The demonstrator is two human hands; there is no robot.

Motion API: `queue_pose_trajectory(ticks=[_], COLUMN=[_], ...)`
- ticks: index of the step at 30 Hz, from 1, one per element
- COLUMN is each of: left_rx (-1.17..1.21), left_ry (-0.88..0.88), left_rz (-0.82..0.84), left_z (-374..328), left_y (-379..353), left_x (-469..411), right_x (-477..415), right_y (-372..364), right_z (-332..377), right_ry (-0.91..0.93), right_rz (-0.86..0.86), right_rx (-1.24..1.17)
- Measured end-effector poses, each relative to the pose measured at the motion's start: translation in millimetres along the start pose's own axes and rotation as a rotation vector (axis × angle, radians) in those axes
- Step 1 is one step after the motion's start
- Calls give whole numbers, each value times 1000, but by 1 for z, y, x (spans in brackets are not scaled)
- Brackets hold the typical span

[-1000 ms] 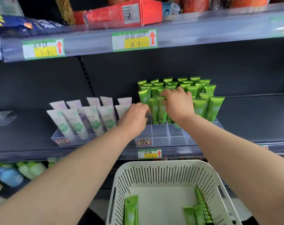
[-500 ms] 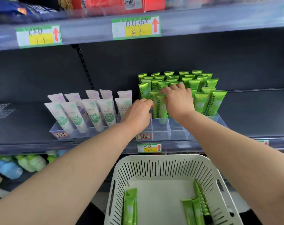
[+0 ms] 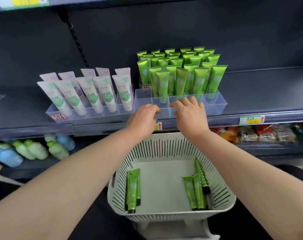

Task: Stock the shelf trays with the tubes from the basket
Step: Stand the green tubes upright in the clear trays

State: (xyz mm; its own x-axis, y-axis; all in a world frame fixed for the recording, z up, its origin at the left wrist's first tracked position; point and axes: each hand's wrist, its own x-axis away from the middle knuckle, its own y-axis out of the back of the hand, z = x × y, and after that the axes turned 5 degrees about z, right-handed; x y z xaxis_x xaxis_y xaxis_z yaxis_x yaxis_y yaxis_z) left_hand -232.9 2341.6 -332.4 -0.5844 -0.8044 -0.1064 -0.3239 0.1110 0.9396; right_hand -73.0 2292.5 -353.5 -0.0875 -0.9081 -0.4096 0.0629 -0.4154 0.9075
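Now, left hand (image 3: 143, 118) loosely curled, right hand (image 3: 190, 112) relaxed, both empty, just before the clear plastic compartment tray (image 3: 215, 106).

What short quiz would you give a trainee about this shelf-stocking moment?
1. True or false: the basket is empty.
2. The tubes in the basket are: A white, B green, C blue.
3. What do the left hand and the right hand hold?
Key: 1 false, tubes lie in it. 2 B. 3 Nothing; both are by the front of the clear tray.
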Motion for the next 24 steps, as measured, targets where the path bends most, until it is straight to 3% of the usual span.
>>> queue_pose_trajectory(ticks=[4,16,24], left_rx=[24,62,84], left_ry=[34,110,164], left_rz=[84,411,490], left_z=[2,12,26], left_y=[-38,-140,-166], left_x=[18,41,35], right_x=[45,133,146], right_y=[-31,-111,-145], right_z=[-10,-39,-31], right_ry=[-50,-356,-400], right_rz=[214,1125,1143], right_rx=[13,-59,-211])
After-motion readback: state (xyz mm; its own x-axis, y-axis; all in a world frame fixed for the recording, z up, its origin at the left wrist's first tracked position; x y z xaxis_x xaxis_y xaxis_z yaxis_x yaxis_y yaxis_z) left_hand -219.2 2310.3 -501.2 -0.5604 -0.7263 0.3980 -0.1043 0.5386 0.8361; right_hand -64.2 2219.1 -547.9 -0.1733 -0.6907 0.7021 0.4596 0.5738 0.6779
